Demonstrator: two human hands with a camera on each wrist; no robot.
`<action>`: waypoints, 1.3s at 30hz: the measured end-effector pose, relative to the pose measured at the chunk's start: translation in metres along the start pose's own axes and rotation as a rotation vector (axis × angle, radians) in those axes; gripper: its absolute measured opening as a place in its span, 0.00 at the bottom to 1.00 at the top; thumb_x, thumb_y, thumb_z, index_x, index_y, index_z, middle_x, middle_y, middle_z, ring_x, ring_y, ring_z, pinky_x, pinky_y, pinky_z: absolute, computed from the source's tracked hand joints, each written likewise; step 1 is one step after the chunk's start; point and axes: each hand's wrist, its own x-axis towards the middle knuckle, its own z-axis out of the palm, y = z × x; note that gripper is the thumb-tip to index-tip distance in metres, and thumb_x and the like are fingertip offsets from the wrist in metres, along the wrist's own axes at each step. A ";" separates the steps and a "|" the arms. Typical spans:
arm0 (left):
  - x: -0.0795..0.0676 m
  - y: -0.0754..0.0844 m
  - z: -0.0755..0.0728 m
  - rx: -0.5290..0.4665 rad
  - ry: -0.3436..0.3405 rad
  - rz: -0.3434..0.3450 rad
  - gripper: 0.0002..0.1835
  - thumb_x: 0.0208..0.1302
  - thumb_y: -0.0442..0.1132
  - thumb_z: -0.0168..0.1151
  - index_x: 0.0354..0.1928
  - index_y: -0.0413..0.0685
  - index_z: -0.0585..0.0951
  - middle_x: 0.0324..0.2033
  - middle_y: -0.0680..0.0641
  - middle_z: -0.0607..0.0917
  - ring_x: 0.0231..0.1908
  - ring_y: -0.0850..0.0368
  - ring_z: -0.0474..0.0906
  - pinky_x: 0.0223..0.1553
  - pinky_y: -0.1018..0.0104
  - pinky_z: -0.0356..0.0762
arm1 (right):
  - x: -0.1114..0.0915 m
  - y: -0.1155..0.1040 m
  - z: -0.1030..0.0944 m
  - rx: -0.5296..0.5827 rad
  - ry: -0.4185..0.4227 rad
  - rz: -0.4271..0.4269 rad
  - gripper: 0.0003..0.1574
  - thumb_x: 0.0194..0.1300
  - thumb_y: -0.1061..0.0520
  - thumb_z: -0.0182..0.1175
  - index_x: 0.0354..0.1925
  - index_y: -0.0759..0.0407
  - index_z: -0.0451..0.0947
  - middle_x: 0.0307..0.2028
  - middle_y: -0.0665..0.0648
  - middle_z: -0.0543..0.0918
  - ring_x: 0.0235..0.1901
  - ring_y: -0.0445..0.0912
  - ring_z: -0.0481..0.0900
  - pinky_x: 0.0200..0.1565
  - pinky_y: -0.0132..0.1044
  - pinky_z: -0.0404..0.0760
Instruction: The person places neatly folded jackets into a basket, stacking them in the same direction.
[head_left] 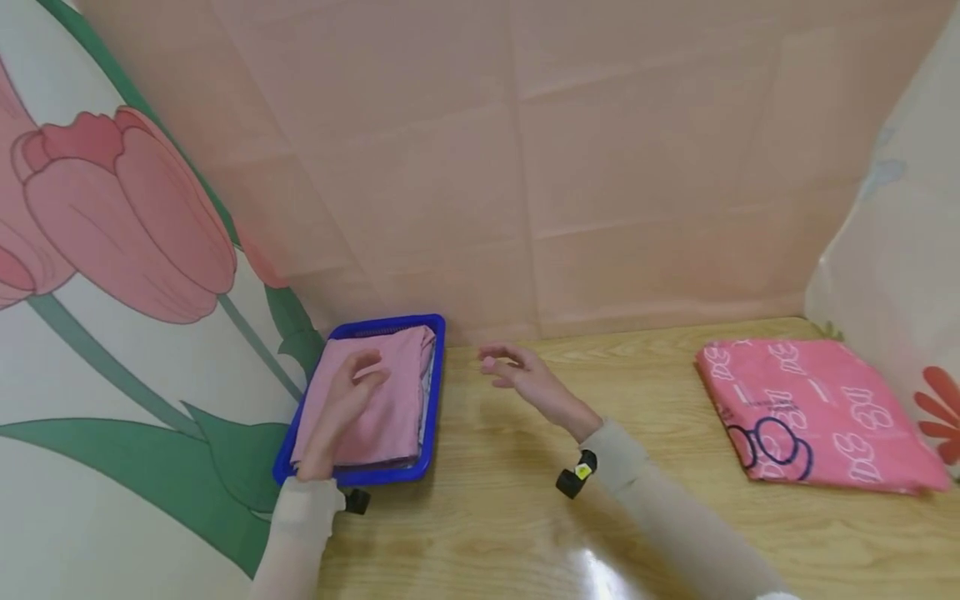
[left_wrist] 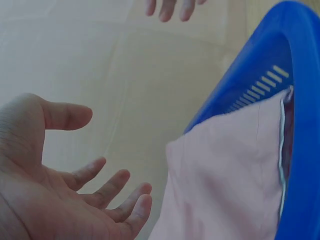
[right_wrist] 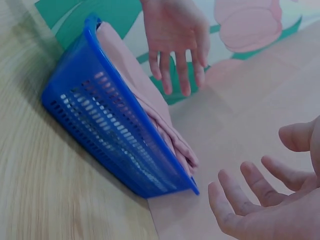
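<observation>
Folded pink cloth (head_left: pixel 401 367) fills a blue plastic basket (head_left: pixel 438 392) at the left of the table. Over it hovers my left hand (head_left: pixel 347 400), fingers loosely bent and apart from the cloth, with nothing in them. My right hand (head_left: pixel 528 379) hangs in the air to the right of the basket, also holding nothing. In the left wrist view the left hand (left_wrist: pixel 75 200) shows spread, relaxed fingers beside the cloth (left_wrist: pixel 225 175). The right wrist view shows the right hand (right_wrist: pixel 270 200) with its fingers parted, away from the basket's slotted side (right_wrist: pixel 110 130).
A folded pink package with white bow prints (head_left: pixel 817 417) lies on the right of the wooden table (head_left: pixel 480 533). A wall with tulip pictures (head_left: pixel 112 217) borders the left, a pinkish sheet (head_left: pixel 525 167) the back, and a whitish wall (head_left: pixel 885 250) the right.
</observation>
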 end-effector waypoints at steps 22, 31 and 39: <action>-0.004 0.022 0.051 -0.131 -0.128 0.072 0.28 0.75 0.35 0.64 0.73 0.40 0.71 0.71 0.36 0.75 0.69 0.36 0.77 0.66 0.46 0.79 | -0.038 -0.005 -0.069 -0.108 0.074 -0.033 0.31 0.86 0.52 0.52 0.76 0.65 0.65 0.73 0.71 0.71 0.68 0.64 0.77 0.68 0.52 0.80; -0.006 0.024 0.062 -0.155 -0.131 0.060 0.29 0.75 0.39 0.66 0.73 0.39 0.70 0.72 0.35 0.74 0.70 0.35 0.75 0.72 0.41 0.73 | -0.049 -0.007 -0.084 -0.119 0.099 -0.039 0.31 0.85 0.52 0.53 0.76 0.64 0.66 0.73 0.70 0.71 0.69 0.66 0.75 0.64 0.40 0.84; -0.008 0.029 0.073 -0.162 -0.131 0.068 0.26 0.75 0.35 0.65 0.72 0.40 0.72 0.70 0.35 0.76 0.68 0.36 0.77 0.71 0.42 0.74 | -0.060 -0.009 -0.101 -0.157 0.123 -0.036 0.33 0.85 0.49 0.53 0.77 0.66 0.65 0.74 0.69 0.70 0.67 0.62 0.77 0.64 0.40 0.83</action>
